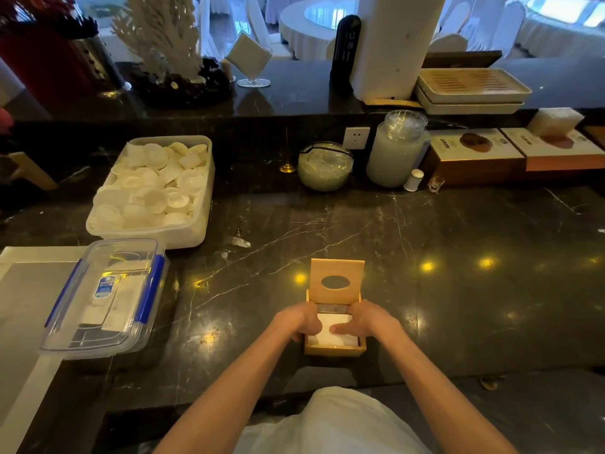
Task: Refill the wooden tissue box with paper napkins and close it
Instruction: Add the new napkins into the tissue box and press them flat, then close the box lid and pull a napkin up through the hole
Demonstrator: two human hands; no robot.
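Head view. Wooden tissue box (334, 349) sits on the dark marble counter (458, 257), near its front edge, directly ahead of the person. Hinged lid (337, 280) stands raised at the far side, its oval slot facing the camera. White paper napkins (337, 337) lie inside the box, top sheet visible between the hands.

Left hand (302, 321) at the box's left wall, fingers curled down into the opening beside the napkins; whether it pinches the stack or only presses against it cannot be told. Right hand (363, 321) at the right wall, fingers laid flat across the top napkin, pressing, not closed round anything.

Left of the box, well apart: clear plastic container (101, 299) with blue clips, lid on, white folded contents seen through it. Behind that, an open white tub (196, 234) heaped with small white dishes. At the back of the counter, 1 glass bowl (325, 167) and 1 tall glass jar (397, 149), side by side.
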